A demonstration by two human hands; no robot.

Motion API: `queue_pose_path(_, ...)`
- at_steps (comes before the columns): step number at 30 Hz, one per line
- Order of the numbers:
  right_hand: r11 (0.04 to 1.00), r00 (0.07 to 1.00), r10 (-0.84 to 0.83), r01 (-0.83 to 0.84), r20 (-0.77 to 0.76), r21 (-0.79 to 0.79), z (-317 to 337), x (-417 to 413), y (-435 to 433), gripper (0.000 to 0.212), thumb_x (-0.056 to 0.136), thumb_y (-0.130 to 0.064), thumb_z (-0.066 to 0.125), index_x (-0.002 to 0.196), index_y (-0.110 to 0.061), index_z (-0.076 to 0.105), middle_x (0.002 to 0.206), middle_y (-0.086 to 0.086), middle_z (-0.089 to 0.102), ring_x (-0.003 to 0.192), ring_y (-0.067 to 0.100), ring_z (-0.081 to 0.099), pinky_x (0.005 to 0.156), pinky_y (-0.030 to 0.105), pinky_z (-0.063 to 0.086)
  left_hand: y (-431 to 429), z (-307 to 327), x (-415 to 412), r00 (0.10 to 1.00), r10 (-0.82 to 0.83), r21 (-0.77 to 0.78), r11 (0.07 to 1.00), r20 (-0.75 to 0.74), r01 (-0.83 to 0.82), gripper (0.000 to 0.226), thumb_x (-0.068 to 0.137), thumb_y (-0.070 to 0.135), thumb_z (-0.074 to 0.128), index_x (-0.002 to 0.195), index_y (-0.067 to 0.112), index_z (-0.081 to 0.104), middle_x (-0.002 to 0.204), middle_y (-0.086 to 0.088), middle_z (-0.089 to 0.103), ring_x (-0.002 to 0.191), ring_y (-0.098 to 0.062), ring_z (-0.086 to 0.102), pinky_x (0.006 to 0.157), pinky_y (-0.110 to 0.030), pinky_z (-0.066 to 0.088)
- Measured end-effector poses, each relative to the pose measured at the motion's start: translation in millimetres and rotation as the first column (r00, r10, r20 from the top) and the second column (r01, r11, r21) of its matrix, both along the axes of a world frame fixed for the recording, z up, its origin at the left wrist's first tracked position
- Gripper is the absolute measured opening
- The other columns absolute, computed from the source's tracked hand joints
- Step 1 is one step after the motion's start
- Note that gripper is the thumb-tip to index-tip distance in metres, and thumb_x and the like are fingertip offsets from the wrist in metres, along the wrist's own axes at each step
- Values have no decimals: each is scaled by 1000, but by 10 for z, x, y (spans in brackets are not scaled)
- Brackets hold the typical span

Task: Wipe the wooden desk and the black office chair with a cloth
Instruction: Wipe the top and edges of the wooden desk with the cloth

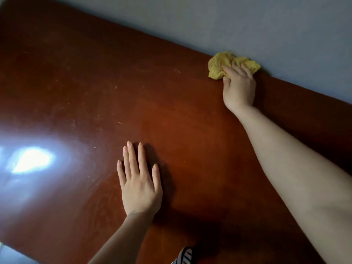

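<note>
My right hand (239, 86) bunches the yellow cloth (219, 65) against the desk's (171, 121) far edge while my left hand (140, 180), fingers flat and empty, braces my reach.

From my feed the table (95, 82) reads a deep, glossy reddish-brown, darker toward its far left corner, with faint pale flecks and scratches scattered over its left half. Near the left edge a white-blue glare (32, 161) washes the brown out. The crumpled cloth (219, 65) at the far edge is plain mustard yellow. The wall (247, 25) behind is flat grey-blue. At the near edge, striped fabric (183, 256) shows black and white.
</note>
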State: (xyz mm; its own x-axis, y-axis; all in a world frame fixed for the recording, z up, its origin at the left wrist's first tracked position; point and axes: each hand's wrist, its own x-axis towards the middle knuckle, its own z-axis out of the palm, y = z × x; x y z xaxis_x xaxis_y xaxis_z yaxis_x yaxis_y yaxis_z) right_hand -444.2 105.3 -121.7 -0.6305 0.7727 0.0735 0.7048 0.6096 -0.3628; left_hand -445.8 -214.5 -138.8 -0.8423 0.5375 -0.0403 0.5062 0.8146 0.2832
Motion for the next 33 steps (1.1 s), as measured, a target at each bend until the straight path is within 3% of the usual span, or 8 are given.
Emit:
queue_pose_path(8,907,909,417,-418,-23,-45,-14,-506,-775,39,96,-17,47,133,-27,53,145,-1,45,138,20,30,112,34,23,29,-3,-30,1000,24,-4,1000,7,-24,59,97,39,22,150,13,16,158,-9,10,146,-19,0,118,-35,-1)
queue_pose_path(13,800,800,598,-599,-40,-17,-5,-187,-1254,39,94,-12,52,130,-24,57,140,2,51,136,22,37,107,40,32,31,6,-22,999,37,10,999,19,-37,58,99,39,15,150,14,3,158,-3,3,146,-15,-4,118,-33,-3)
queue_pose_path(19,592,592,806,-806,-1,-17,17,633,-1323,42,90,-6,58,129,-22,59,137,2,54,133,22,42,105,40,38,36,22,-19,999,34,5,999,34,-34,61,98,43,10,151,13,6,157,-1,0,146,-16,-4,119,-34,-5)
queue_pose_path(25,379,373,918,-925,132,-29,154,1086,-917,57,82,4,67,132,-21,56,139,1,51,134,19,41,108,35,38,25,42,-17,997,38,0,999,63,-38,61,97,45,7,150,15,0,156,0,-7,146,-15,-8,119,-36,-3)
queue_pose_path(27,374,363,916,-927,174,-35,223,1093,-745,58,78,7,68,129,-20,59,138,2,53,132,20,44,106,35,40,16,50,-7,997,42,10,999,68,-43,60,97,45,5,148,17,-7,156,0,-9,145,-15,-10,119,-36,-4)
queue_pose_path(29,434,415,885,-899,212,-55,281,1061,-559,60,77,9,69,129,-18,59,137,4,53,131,23,45,103,40,42,17,54,1,997,40,16,999,71,-41,59,97,46,4,146,19,-10,155,0,-12,145,-15,-13,118,-35,-6)
queue_pose_path(33,687,659,722,-718,210,-110,343,891,-198,49,88,1,60,132,-19,54,140,3,49,135,21,38,109,43,37,9,57,4,995,44,27,999,87,-47,61,97,45,7,147,17,-10,156,0,-13,144,-15,-16,118,-34,-9)
